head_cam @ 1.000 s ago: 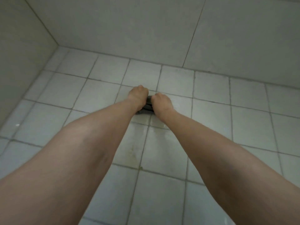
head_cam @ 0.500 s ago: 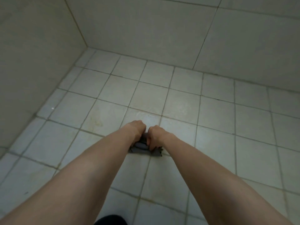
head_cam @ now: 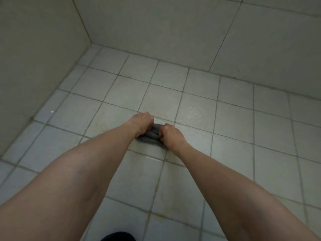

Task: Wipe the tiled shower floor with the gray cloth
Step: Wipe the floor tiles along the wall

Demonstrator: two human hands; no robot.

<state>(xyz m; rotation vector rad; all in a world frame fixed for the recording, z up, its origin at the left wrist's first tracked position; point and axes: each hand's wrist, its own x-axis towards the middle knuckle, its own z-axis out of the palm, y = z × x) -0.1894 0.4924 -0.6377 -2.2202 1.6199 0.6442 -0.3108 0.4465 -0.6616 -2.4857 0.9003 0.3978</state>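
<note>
Your left hand (head_cam: 143, 123) and right hand (head_cam: 171, 136) sit knuckles-up at centre frame, both with fingers curled down onto the bunched gray cloth (head_cam: 152, 135). The cloth lies pressed on the shower floor (head_cam: 234, 119), between and partly under the two hands. Its long axis runs left to right, across your forearms. The left hand reaches slightly further up the frame; neither is off the cloth. Judgement: mid-stroke. Bare tiles extend up-frame towards the wall corner at upper left, so a push away from you sweeps broadside. Keep pressure even on both ends
</note>
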